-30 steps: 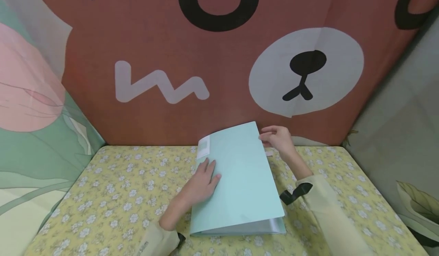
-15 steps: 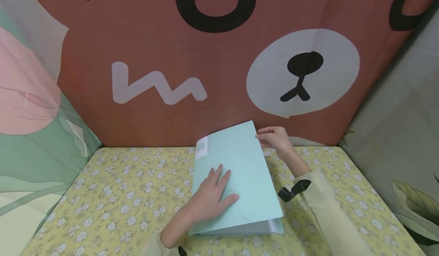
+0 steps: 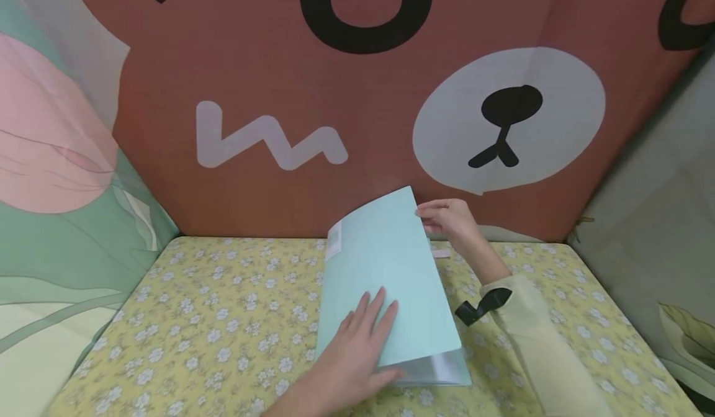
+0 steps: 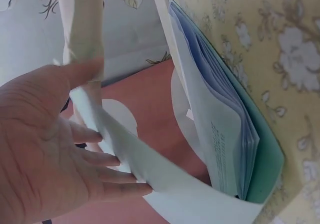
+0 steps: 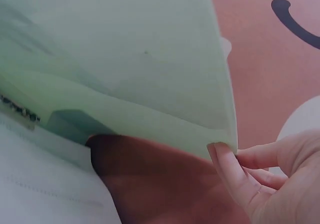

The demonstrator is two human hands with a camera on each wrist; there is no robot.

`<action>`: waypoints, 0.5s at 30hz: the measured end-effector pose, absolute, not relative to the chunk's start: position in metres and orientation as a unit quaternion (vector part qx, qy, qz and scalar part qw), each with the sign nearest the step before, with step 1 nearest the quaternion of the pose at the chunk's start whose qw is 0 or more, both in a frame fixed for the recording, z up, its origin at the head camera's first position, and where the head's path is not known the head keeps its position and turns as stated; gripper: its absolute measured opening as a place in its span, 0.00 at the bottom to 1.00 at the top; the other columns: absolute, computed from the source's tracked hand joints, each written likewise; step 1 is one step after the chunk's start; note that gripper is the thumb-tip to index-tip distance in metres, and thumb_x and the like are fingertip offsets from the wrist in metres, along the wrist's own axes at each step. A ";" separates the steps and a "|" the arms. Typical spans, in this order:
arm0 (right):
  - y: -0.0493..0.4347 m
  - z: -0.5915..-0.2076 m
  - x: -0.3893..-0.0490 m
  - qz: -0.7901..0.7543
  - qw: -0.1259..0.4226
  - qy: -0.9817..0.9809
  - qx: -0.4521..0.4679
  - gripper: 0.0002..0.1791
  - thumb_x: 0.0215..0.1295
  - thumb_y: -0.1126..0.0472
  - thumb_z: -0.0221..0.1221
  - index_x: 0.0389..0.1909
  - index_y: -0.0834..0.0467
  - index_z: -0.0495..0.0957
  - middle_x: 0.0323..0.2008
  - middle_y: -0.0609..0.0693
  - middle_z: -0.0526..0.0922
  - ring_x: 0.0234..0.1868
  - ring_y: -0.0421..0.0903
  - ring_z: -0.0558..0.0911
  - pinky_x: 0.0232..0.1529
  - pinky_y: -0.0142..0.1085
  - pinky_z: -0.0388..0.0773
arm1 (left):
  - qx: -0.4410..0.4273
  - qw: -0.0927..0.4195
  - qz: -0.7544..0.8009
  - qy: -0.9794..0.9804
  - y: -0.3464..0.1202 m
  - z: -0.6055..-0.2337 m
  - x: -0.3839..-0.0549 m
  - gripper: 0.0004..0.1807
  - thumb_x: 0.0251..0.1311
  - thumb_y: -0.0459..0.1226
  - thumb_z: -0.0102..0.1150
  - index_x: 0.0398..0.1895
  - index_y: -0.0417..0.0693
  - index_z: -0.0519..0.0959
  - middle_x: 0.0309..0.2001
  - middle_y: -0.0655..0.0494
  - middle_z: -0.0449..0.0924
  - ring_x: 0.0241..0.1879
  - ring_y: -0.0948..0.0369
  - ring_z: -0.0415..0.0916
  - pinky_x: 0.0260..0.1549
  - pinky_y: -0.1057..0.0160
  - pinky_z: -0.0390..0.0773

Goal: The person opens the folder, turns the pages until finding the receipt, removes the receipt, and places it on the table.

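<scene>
A light mint-green folder [image 3: 385, 262] lies partly open on the table in the head view, its front cover raised along the right side. My right hand [image 3: 455, 221] pinches the cover's far right edge between thumb and fingers; the right wrist view shows the thumb [image 5: 225, 164] on the cover's inner side. Over the near part of the cover, my left hand [image 3: 354, 358] lies with its fingers spread and straight. Inside, a stack of plastic sleeves [image 4: 220, 119] shows in the left wrist view. A white label [image 3: 334, 240] is at the cover's upper left.
A yellow flowered cloth [image 3: 223, 318] covers the table. Behind it rises a reddish-brown backdrop [image 3: 268, 200] with cartoon shapes, and printed fabric hangs at both sides. A small pale strip [image 3: 440, 254] shows beside the folder, below my right hand.
My left hand has slid from the folder's left edge toward its near side and to the right. The right hand keeps its pinch, and the cover stands slightly higher.
</scene>
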State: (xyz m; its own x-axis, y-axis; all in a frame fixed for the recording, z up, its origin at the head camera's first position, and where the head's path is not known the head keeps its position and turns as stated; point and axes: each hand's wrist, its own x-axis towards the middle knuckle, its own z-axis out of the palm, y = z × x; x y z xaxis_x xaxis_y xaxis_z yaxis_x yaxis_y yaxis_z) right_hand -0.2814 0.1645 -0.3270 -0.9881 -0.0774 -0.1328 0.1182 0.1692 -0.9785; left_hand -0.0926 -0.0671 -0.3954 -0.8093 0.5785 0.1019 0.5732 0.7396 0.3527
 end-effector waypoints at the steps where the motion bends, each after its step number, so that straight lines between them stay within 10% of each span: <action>1: 0.164 -0.326 -0.281 -0.646 0.075 0.759 0.012 0.20 0.74 0.63 0.63 0.60 0.72 0.79 0.45 0.52 0.84 0.34 0.39 0.86 0.45 0.35 0.87 | 0.312 -0.004 0.182 0.932 -0.067 -0.395 -0.090 0.49 0.68 0.54 0.66 0.82 0.42 0.54 0.82 0.38 0.46 0.78 0.36 0.50 0.64 0.36 0.72; 7: 0.152 -0.318 -0.280 -0.662 0.075 0.745 0.002 0.21 0.74 0.61 0.63 0.60 0.71 0.79 0.46 0.51 0.84 0.35 0.39 0.87 0.44 0.34 0.87 | 0.328 -0.062 0.205 0.920 -0.074 -0.389 -0.077 0.40 0.69 0.36 0.61 0.80 0.37 0.57 0.80 0.37 0.53 0.75 0.38 0.58 0.64 0.44 0.75; 15: 0.130 -0.306 -0.280 -0.685 0.065 0.725 -0.003 0.20 0.72 0.60 0.66 0.57 0.70 0.80 0.44 0.50 0.84 0.35 0.39 0.87 0.43 0.33 0.87 | 0.351 -0.259 0.213 0.874 -0.075 -0.387 -0.064 0.25 0.73 0.33 0.50 0.70 0.32 0.71 0.69 0.38 0.73 0.64 0.45 0.77 0.51 0.60 0.84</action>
State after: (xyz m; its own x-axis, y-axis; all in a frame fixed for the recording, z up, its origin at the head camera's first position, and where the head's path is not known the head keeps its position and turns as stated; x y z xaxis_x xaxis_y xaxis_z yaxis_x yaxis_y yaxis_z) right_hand -0.2799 0.1300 -0.3058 -0.9916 -0.0932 -0.0892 0.0838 0.0602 -0.9947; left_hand -0.0641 -0.0748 -0.3873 -0.6199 0.5028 0.6024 0.7234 0.6637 0.1903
